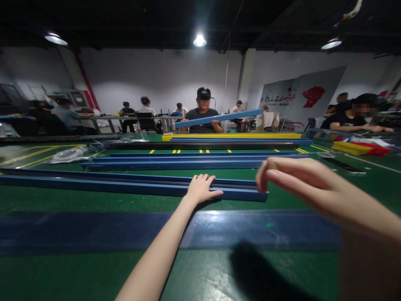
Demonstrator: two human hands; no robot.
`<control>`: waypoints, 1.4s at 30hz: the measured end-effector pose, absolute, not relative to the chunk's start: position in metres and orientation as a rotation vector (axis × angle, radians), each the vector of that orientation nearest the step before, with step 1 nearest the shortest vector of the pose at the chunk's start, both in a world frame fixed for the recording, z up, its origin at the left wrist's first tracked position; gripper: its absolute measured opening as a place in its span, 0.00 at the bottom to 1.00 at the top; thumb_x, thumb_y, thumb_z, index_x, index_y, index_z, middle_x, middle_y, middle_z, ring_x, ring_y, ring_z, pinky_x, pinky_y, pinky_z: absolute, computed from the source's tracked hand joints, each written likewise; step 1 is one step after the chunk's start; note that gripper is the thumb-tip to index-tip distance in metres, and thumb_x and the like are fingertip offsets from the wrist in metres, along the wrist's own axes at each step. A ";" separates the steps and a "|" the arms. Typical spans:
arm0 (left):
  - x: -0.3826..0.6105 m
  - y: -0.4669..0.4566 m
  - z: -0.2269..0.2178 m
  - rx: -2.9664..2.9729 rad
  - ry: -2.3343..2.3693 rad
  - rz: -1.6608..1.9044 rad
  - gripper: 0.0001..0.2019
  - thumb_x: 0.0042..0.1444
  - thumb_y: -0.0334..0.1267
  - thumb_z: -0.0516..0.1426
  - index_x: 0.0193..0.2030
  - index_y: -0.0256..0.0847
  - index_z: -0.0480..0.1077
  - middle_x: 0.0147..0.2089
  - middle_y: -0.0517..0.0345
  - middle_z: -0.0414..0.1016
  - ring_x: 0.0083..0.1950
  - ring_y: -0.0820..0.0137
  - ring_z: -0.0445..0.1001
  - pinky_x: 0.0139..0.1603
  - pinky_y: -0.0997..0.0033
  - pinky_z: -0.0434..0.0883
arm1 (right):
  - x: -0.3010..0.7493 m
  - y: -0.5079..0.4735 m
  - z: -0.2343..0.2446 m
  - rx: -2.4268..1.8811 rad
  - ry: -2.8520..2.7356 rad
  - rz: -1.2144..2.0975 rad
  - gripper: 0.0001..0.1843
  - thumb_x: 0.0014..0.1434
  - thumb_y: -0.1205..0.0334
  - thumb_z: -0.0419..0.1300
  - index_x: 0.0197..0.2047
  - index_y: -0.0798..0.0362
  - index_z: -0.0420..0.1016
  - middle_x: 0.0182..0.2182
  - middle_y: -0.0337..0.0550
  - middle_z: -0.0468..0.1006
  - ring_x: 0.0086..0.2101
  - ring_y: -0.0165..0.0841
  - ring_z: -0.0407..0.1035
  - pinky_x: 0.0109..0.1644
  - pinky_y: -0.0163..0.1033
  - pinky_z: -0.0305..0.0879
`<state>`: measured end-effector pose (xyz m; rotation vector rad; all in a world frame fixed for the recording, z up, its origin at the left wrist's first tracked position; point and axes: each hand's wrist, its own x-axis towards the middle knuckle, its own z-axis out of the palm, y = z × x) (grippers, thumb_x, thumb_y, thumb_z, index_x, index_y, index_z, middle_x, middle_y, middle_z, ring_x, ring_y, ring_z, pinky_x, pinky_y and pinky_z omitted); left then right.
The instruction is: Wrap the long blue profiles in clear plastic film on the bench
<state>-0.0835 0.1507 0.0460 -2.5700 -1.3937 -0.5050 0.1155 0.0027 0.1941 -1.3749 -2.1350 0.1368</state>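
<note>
A long blue channel-shaped profile (138, 186) lies across the table, its dark groove facing up. My left hand (201, 189) rests on it near its right end, fingers bent over the groove and thumb along the near wall. Above that right end, and apart from it, my right hand (294, 179) is raised with its fingers curled down and thumb drawn in against them. Whether anything small sits between those fingertips is hidden. Closer to me lies a wide, flat strip (94, 232), glossy and see-through, with a bluish tint.
Beyond are more blue profiles (156, 164), a black bar (200, 146) and a yellow bar (232, 136). A phone (343, 165) and yellow and red trays (360, 148) lie right; a clear plastic bag (69, 154) lies left. A co-worker (203, 113) opposite holds a blue profile (219, 118).
</note>
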 end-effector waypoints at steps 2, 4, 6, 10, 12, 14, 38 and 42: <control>-0.084 0.150 0.047 -2.575 -1.399 -0.496 0.35 0.48 0.67 0.42 0.55 0.45 0.61 0.50 0.51 0.68 0.49 0.59 0.65 0.49 0.60 0.60 | 0.114 0.030 0.191 -1.430 -2.235 0.199 0.23 0.59 0.48 0.43 0.25 0.53 0.68 0.24 0.38 0.71 0.27 0.30 0.65 0.32 0.34 0.62; -0.084 0.150 0.048 -2.575 -1.396 -0.499 0.35 0.48 0.67 0.42 0.55 0.45 0.60 0.50 0.51 0.68 0.49 0.59 0.65 0.49 0.60 0.60 | 0.123 0.064 0.170 -1.606 -2.231 0.189 0.20 0.59 0.52 0.43 0.25 0.53 0.67 0.24 0.39 0.72 0.27 0.30 0.65 0.32 0.34 0.60; -0.085 0.150 0.049 -2.574 -1.402 -0.503 0.36 0.48 0.67 0.43 0.57 0.45 0.59 0.50 0.50 0.67 0.50 0.59 0.65 0.50 0.60 0.60 | 0.139 0.094 0.137 -1.806 -2.206 0.065 0.17 0.59 0.54 0.44 0.27 0.53 0.68 0.27 0.43 0.73 0.29 0.32 0.66 0.34 0.36 0.60; -0.085 0.151 0.049 -2.586 -1.454 -0.477 0.38 0.47 0.68 0.43 0.57 0.44 0.58 0.50 0.48 0.68 0.50 0.58 0.65 0.50 0.58 0.60 | 0.173 0.123 0.074 -2.028 -2.075 -0.110 0.21 0.57 0.47 0.46 0.42 0.53 0.69 0.42 0.50 0.72 0.44 0.41 0.65 0.44 0.41 0.60; -0.085 0.153 0.050 -2.590 -1.482 -0.462 0.39 0.46 0.69 0.43 0.58 0.43 0.58 0.50 0.47 0.68 0.51 0.57 0.65 0.50 0.58 0.59 | 0.183 0.123 0.057 -2.095 -2.022 -0.109 0.26 0.57 0.43 0.45 0.48 0.53 0.66 0.47 0.52 0.69 0.47 0.44 0.63 0.46 0.46 0.59; -0.085 0.155 0.051 -2.591 -1.515 -0.448 0.41 0.44 0.70 0.43 0.58 0.42 0.57 0.51 0.46 0.68 0.52 0.56 0.65 0.51 0.58 0.59 | 0.189 0.120 0.049 -2.076 -2.006 -0.069 0.30 0.57 0.41 0.42 0.53 0.52 0.63 0.50 0.52 0.67 0.49 0.44 0.62 0.48 0.47 0.59; -0.112 0.163 0.067 -2.555 -1.664 -0.340 0.41 0.39 0.72 0.46 0.49 0.41 0.67 0.48 0.48 0.72 0.49 0.57 0.69 0.48 0.63 0.64 | 0.167 0.114 0.034 -1.901 -2.156 -0.313 0.31 0.58 0.47 0.44 0.59 0.57 0.56 0.53 0.53 0.66 0.51 0.43 0.61 0.50 0.45 0.57; -0.119 0.165 0.067 -2.549 -1.676 -0.349 0.42 0.38 0.72 0.46 0.50 0.41 0.67 0.47 0.48 0.72 0.48 0.57 0.70 0.47 0.63 0.65 | 0.164 0.113 0.035 -1.874 -2.176 -0.358 0.30 0.59 0.49 0.43 0.59 0.57 0.58 0.52 0.53 0.67 0.50 0.43 0.61 0.49 0.46 0.57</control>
